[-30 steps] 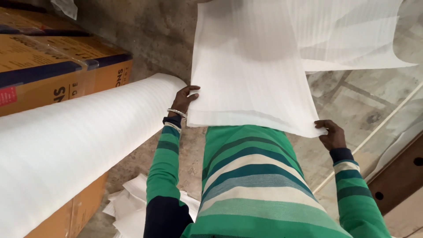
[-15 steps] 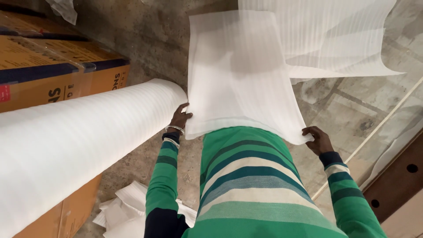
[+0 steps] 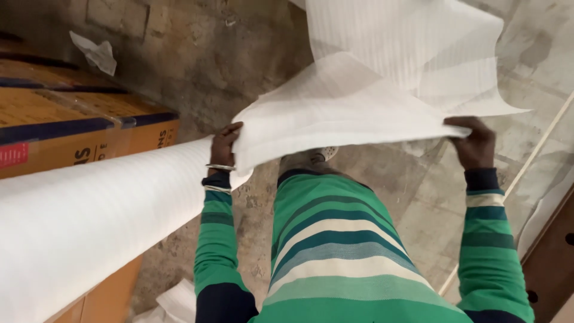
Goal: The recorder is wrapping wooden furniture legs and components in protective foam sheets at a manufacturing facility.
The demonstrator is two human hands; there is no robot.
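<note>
Hands [image 3: 224, 146] grip foam sheet [image 3: 335, 116] (edges).

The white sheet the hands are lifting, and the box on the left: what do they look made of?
The white sheet looks like thin foam wrap: matte, faintly ribbed, slightly see-through, and it bends softly between the left hand and right hand. The big roll beside it seems the same stuff. The box looks like brown cardboard, printed, with a dark blue band.
</note>
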